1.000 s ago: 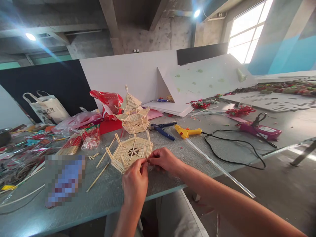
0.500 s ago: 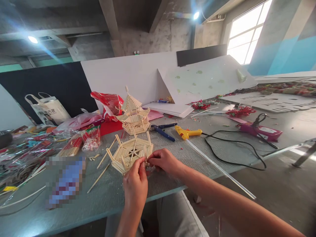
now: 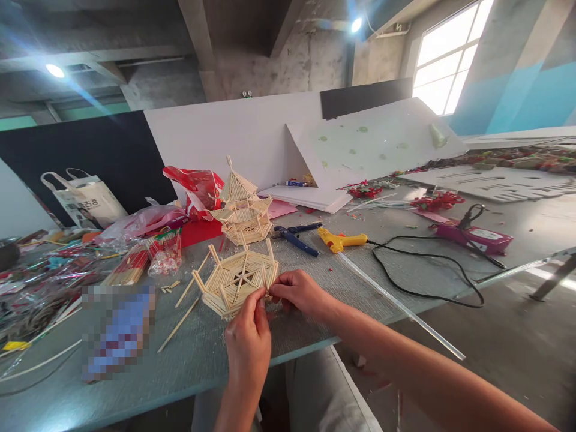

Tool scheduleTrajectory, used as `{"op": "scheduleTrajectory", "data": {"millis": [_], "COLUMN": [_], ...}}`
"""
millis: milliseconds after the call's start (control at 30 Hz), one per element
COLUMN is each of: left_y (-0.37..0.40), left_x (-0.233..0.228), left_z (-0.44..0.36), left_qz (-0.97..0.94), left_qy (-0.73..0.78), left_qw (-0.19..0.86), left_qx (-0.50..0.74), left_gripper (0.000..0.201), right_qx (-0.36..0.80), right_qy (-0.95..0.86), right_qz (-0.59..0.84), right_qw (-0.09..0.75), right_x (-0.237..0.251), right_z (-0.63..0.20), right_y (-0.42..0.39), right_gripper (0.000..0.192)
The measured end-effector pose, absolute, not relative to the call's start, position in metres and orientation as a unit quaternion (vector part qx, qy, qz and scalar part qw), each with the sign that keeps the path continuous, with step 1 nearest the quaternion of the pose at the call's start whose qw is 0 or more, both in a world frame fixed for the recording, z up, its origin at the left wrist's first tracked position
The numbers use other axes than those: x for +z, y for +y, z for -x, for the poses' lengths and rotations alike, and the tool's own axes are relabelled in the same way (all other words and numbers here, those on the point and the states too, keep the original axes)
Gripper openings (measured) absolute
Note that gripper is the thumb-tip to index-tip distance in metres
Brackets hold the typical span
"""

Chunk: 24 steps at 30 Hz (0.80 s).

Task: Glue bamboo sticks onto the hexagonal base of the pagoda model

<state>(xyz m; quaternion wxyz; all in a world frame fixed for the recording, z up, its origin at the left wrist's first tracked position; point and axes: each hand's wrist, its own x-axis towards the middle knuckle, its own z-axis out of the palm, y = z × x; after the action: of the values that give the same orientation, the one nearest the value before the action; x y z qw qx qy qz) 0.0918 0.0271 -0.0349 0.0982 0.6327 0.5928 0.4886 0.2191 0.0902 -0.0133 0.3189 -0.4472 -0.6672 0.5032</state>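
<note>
Two stick models: hexagonal frame [image 3: 236, 279] just beyond both hands, finished pagoda [image 3: 243, 207] farther back. Left hand [image 3: 248, 342] and right hand [image 3: 299, 292] fingertips together, pinching frame's near edge.

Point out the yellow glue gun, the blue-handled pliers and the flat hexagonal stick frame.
Yellow glue gun [image 3: 341, 240]: head view, on its body.
Blue-handled pliers [image 3: 297, 237]: head view, on a handle.
Flat hexagonal wooden-stick frame [image 3: 234, 277]: head view, on its slatted top.

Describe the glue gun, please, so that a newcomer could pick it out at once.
On the grey table, look just right of the stick pagoda and the blue pliers. The glue gun lies flat there, the only yellow tool, trailing a black cord.
</note>
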Motion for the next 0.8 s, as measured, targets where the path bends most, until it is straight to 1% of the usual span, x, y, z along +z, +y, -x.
{"op": "scheduleTrajectory", "data": {"millis": [267, 800], "left_y": [0.0274, 0.0264], "left_x": [-0.0352, -0.0363], "left_z": [-0.0899, -0.0907], "left_qz": [-0.639, -0.637], "left_qy": [0.582, 0.574], "left_qw": [0.120, 0.129], "left_qx": [0.488, 0.499], "left_gripper": [0.026, 0.026], "right_qx": [0.482, 0.493], "right_qy": [-0.679, -0.675], "right_qz": [0.461, 0.446], "right_qw": [0.309, 0.321], "right_x": [-0.0097, -0.0159], "right_z": [-0.2194, -0.2202], "right_y": [0.0892, 0.0922], "right_gripper": [0.014, 0.016]}}
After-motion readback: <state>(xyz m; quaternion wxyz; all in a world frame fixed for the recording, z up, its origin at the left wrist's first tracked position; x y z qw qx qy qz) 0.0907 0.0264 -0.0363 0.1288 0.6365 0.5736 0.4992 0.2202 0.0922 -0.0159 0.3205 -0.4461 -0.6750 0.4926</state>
